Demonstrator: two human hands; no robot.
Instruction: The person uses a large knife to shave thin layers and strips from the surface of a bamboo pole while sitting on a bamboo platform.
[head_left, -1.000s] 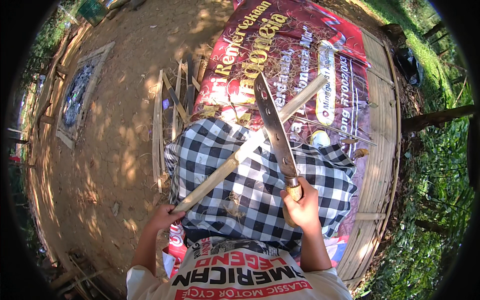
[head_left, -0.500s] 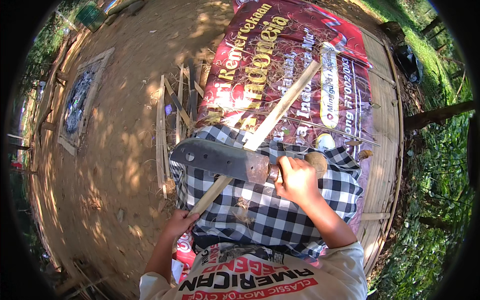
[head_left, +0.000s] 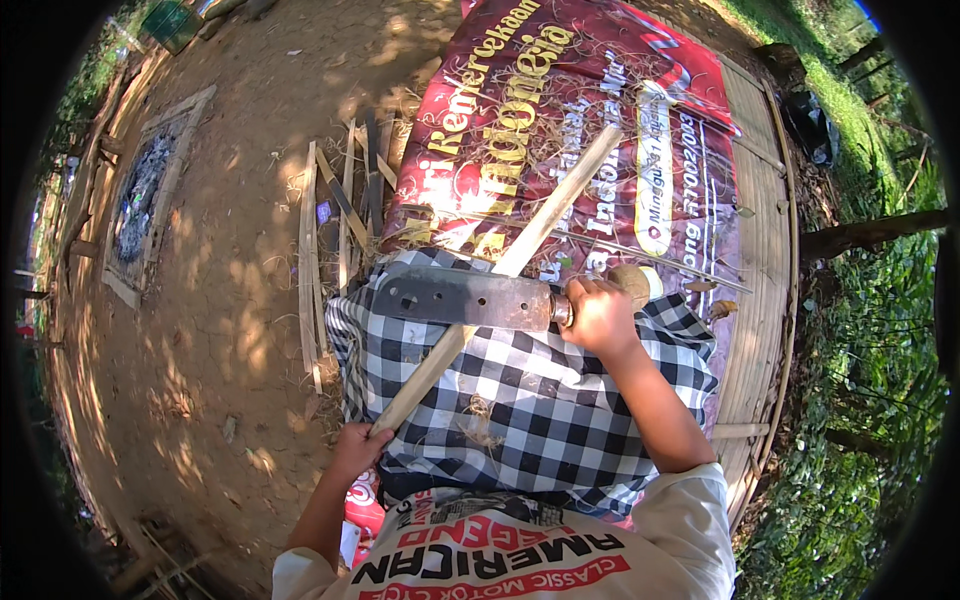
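Observation:
My right hand [head_left: 600, 318] is wrapped round the wooden handle of a machete, whose broad dark blade [head_left: 460, 298] points left. Under the blade runs a long pale strip of split bamboo or wood [head_left: 560, 205], slanting from near left to far right, with the blade lying across its middle. At its near end, my left hand [head_left: 357, 450] grips the strip with closed fingers. A black-and-white checkered cloth [head_left: 580, 400] covers my lap beneath both, with a few shavings on it. The round butt of the machete handle [head_left: 630, 285] sticks out past my right hand.
A red printed banner [head_left: 620, 90] strewn with curly shavings covers a bamboo platform [head_left: 760, 230]. Several split strips [head_left: 312, 250] lie on the dirt ground to the left. Farther left is a framed ash pit [head_left: 150, 190]. Greenery borders the right side.
My right hand has moved the machete away from me and slightly right along the strip, and the blade is now more level. My left hand keeps its hold on the near end.

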